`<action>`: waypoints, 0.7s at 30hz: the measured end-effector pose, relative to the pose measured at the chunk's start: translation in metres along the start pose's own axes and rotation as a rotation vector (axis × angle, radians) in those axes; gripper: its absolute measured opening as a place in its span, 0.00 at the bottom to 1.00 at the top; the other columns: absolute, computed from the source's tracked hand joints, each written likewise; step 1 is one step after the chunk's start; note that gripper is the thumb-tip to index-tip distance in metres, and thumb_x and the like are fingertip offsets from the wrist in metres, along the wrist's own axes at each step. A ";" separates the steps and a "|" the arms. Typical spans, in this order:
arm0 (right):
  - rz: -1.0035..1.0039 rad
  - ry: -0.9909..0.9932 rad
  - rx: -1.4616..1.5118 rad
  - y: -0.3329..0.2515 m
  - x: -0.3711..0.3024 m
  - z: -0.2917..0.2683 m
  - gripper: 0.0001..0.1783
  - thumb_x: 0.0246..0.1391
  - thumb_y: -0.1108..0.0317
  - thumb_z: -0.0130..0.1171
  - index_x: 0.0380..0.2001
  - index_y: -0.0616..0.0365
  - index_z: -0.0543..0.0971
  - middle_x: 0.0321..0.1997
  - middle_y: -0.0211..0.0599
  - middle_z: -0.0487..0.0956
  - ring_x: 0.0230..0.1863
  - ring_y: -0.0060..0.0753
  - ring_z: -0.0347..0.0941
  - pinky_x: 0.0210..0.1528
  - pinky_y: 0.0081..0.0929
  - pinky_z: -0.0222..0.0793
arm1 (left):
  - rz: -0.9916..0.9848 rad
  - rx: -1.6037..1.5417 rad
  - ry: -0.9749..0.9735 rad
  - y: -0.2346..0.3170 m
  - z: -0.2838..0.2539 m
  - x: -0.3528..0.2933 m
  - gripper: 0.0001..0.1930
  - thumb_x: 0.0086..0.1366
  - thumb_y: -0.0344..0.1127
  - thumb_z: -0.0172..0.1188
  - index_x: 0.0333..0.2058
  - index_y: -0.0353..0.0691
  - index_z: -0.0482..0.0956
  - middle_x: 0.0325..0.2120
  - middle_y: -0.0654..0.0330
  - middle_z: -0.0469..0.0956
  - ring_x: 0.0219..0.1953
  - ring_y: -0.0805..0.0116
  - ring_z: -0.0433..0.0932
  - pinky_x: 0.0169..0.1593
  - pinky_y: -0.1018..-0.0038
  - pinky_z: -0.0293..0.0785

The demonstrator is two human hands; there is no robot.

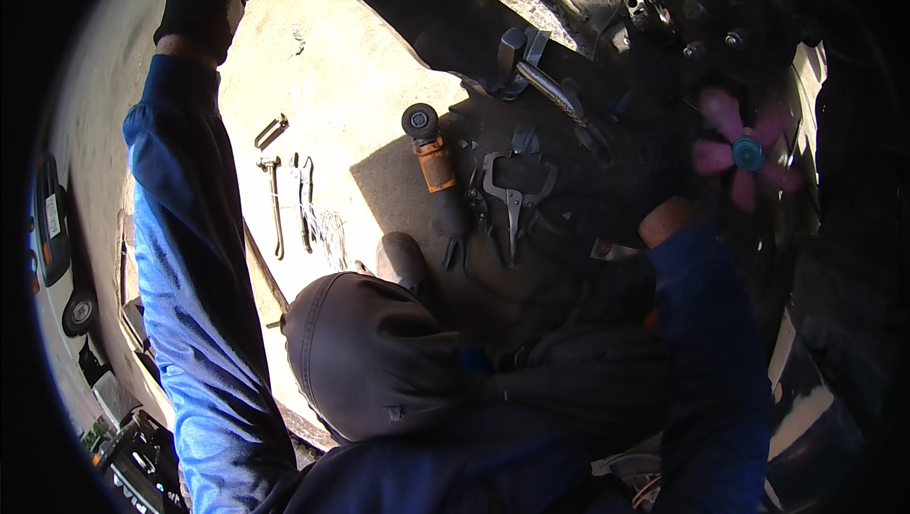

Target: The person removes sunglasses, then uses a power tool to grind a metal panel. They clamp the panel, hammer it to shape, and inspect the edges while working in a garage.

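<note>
My left hand, in a dark glove, is closed on the far end of a long, dark, curved panel. That panel runs from the upper left toward the middle. Over its nearer end lies a hammer, its metal head against or just above the panel; I cannot tell which. The handle slants down right into deep shadow, where my right hand, also dark-gloved, is closed around it. The fingers of this hand are hard to make out.
On the ground lie an orange-and-black angle grinder, C-shaped locking pliers, a small hammer and pliers. A pink fan stands at right, below a hub with studs. A vehicle is at far left.
</note>
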State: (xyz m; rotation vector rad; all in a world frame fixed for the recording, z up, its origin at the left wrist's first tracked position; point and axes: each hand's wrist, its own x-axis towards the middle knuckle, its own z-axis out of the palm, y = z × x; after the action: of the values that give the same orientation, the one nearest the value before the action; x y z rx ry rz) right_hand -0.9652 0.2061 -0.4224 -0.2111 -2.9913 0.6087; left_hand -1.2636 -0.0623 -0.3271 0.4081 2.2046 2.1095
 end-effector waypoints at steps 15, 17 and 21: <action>0.073 -0.063 -0.066 0.011 -0.017 0.019 0.27 0.61 0.60 0.59 0.64 0.47 0.76 0.52 0.51 0.82 0.52 0.60 0.79 0.55 0.51 0.74 | 0.066 0.026 -0.036 0.011 0.012 -0.003 0.13 0.71 0.33 0.59 0.41 0.24 0.80 0.32 0.45 0.83 0.29 0.54 0.85 0.35 0.61 0.87; 0.125 -0.089 0.077 0.012 -0.021 0.019 0.34 0.59 0.61 0.61 0.70 0.42 0.71 0.55 0.55 0.81 0.55 0.62 0.78 0.58 0.52 0.73 | 0.052 0.035 -0.027 0.011 0.013 -0.005 0.13 0.71 0.33 0.59 0.41 0.24 0.80 0.32 0.44 0.83 0.29 0.53 0.85 0.36 0.60 0.88; 0.057 -0.076 -0.047 0.013 -0.019 0.019 0.29 0.61 0.59 0.61 0.66 0.47 0.75 0.54 0.52 0.82 0.55 0.61 0.78 0.59 0.49 0.73 | 0.049 0.022 -0.078 0.010 0.012 -0.009 0.13 0.71 0.33 0.60 0.40 0.24 0.80 0.32 0.44 0.83 0.30 0.53 0.85 0.36 0.61 0.87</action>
State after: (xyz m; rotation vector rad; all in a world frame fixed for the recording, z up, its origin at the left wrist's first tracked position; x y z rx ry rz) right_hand -0.9468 0.2078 -0.4458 -0.2837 -3.0852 0.5649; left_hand -1.2505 -0.0528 -0.3189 0.5416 2.1984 2.0580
